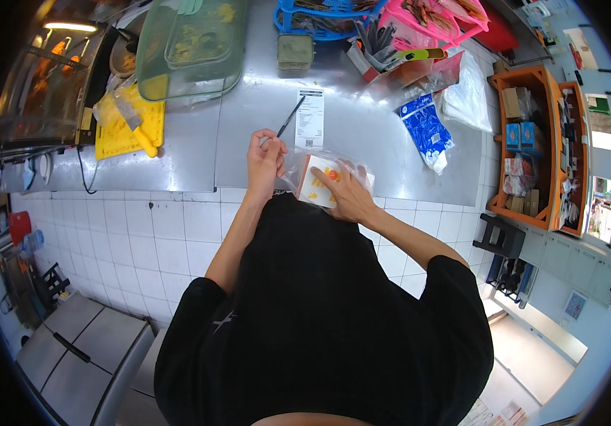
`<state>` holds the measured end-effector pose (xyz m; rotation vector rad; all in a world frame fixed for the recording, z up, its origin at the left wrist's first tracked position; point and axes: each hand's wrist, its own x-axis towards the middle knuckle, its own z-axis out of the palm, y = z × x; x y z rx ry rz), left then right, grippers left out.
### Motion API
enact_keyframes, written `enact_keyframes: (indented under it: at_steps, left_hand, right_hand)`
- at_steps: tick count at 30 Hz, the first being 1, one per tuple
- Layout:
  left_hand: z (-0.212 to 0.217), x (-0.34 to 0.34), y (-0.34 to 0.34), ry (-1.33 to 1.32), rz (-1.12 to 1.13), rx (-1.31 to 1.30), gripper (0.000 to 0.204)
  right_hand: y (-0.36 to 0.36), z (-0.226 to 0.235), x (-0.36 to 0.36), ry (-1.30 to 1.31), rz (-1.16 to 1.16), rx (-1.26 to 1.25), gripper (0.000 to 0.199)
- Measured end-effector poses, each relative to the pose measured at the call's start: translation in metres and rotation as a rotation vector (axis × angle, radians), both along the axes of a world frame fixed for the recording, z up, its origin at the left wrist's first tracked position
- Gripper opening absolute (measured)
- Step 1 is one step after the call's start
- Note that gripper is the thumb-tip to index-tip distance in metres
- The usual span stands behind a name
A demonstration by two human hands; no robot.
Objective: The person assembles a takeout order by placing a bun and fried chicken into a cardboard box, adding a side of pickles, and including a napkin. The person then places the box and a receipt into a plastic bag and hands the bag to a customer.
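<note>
My left hand (266, 162) is closed above the steel table's near edge, with a slim dark pen (291, 117) slanting out from its fingers. The pen's far end lies over a printed paper slip (310, 119) on the table. My right hand (348, 192) is spread over a white box (315, 186) with orange and yellow markings, gripping it from the right. Clear plastic bag film (330, 155) surrounds the box and reaches toward my left hand. Whether the left fingers also pinch the film is hard to see.
At left on the table (185, 153) are a yellow cutting board (151, 117) with a knife (139, 131) and a large green-tinted container (192, 82). Blue (327, 32) and pink (419, 32) baskets stand behind. A blue packet (426, 128) and white bags (465, 96) lie right.
</note>
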<state>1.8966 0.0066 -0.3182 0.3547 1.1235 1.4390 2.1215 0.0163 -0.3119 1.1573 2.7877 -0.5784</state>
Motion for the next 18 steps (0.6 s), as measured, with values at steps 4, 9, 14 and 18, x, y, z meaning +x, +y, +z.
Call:
enact_keyframes:
  at_steps: [4,9,14,18]
  left_hand:
    - [0.028,-0.002,0.000,0.287,-0.417,-0.080,0.014]
    - [0.061,-0.003,0.001,0.090,-0.396,0.025,0.019]
    - [0.069,0.004,0.009,0.176,-0.375,0.138,0.023]
    - [0.065,0.005,0.012,0.246,-0.430,0.094,0.025]
  right_hand:
    - [0.006,-0.005,0.002,-0.073,-0.176,-0.105,0.089]
    - [0.007,-0.031,0.010,-0.036,-0.134,-0.033,0.087]
    - [0.012,-0.051,0.020,0.373,-0.098,-0.313,0.082]
    - [0.021,-0.060,0.025,0.387,-0.029,-0.258,0.082]
